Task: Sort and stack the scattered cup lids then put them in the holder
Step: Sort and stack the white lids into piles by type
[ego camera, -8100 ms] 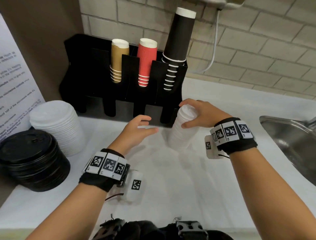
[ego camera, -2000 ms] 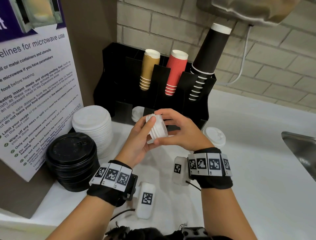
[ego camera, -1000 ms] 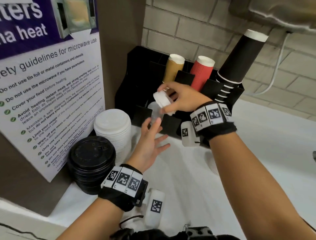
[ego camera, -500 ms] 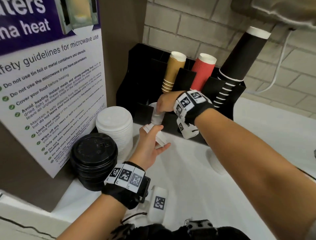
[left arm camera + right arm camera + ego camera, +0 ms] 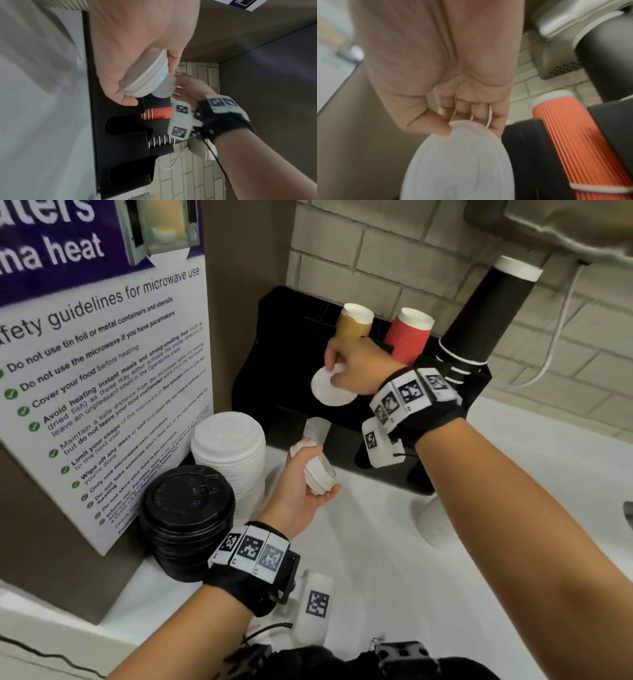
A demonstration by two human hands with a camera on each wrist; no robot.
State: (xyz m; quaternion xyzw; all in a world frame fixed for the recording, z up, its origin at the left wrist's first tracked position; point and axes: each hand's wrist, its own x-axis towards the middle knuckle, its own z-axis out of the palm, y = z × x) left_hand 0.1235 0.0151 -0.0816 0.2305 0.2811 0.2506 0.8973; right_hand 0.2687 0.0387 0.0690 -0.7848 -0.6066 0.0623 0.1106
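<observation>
White countertop [image 5: 394, 577] is stretching out beneath both forearms. Nearest on the left, a stack of black lids [image 5: 188, 518] is sitting on it, and a taller stack of large white lids [image 5: 229, 453] is standing just behind, touching the black one. The left hand [image 5: 301, 491] is hovering above the counter, palm up, with fingers and thumb curling round a short stack of small white lids [image 5: 317, 470] lying on its side; the left wrist view is showing the thumb and fingers wrapping the stack's rim [image 5: 145, 78]. Off to the right, another stack of white lids [image 5: 435, 525] is resting on the counter, partly hidden under the right forearm. Further back, the right hand [image 5: 359, 368] is hanging in front of the black holder [image 5: 281, 364], pinching a single white lid [image 5: 329, 388] by its edge between thumb and fingertips, the lid tilting face-down toward the camera. A few small lids [image 5: 317, 429] are already sitting in the holder's lower front slot below it. Behind the hand, tan cups [image 5: 352, 323], red ribbed cups [image 5: 409, 337] and a tall leaning column of black cups [image 5: 486, 313] are standing in the holder's rear slots, against a pale brick wall [image 5: 376, 251]. A microwave guidelines poster [image 5: 102, 354] is covering the left panel.
</observation>
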